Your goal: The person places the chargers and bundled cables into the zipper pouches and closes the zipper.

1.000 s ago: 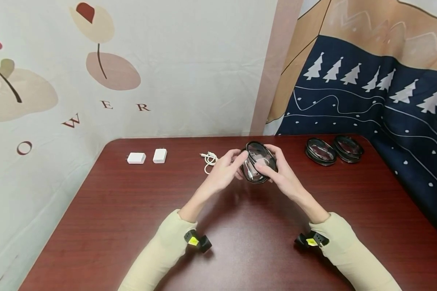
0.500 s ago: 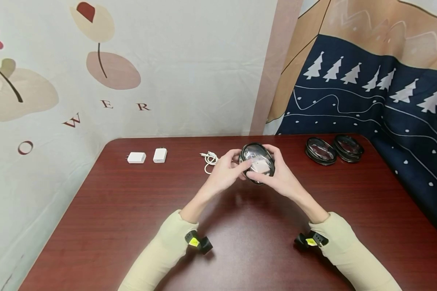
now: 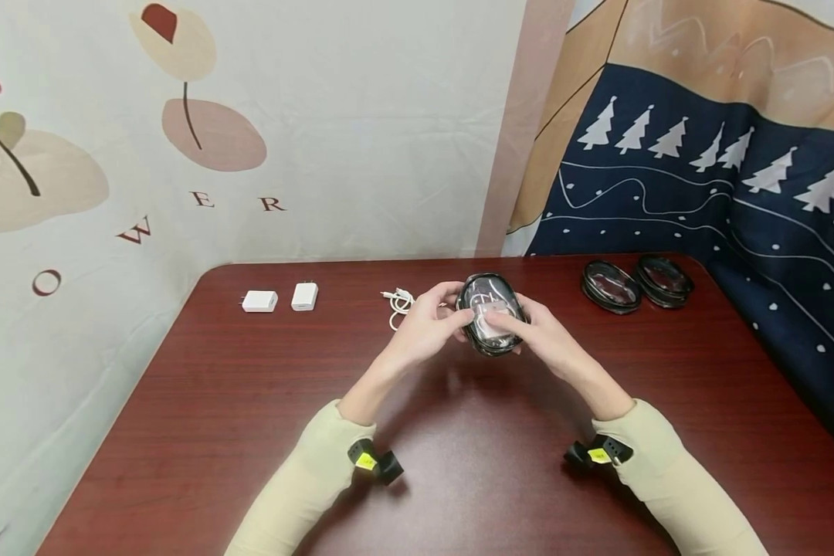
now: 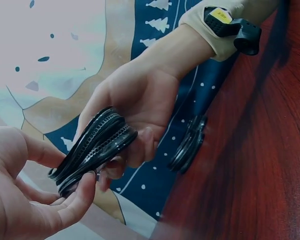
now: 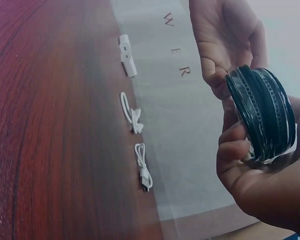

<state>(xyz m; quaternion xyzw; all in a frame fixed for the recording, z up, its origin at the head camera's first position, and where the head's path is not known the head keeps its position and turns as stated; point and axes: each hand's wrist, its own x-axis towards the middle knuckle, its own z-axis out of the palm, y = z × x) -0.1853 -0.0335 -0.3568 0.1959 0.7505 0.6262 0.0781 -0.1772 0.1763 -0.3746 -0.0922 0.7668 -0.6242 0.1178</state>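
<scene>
Above the table's back half, both hands hold a small oval zip case (image 3: 488, 297) with a clear top and black rim. A white charger block and white cable show through its clear face. My left hand (image 3: 420, 328) grips the left side, thumb on the top edge; my right hand (image 3: 545, 336) grips the right side, thumb across the face. In the left wrist view, the black side of the case (image 4: 95, 145) shows two toothed zipper edges with a gap between them. The right wrist view also shows those toothed edges along the case (image 5: 265, 112).
Two white charger blocks (image 3: 260, 301) (image 3: 304, 296) lie at the back left. A coiled white cable (image 3: 399, 303) lies beside my left hand; a second white cable (image 5: 143, 167) shows in the right wrist view. Two similar black-rimmed cases (image 3: 611, 287) (image 3: 664, 281) sit at the back right.
A second ago the clear top stood tilted up from the lower half; now it lies down over the contents. The case has turned slightly, and the thumbs have shifted on its face.
</scene>
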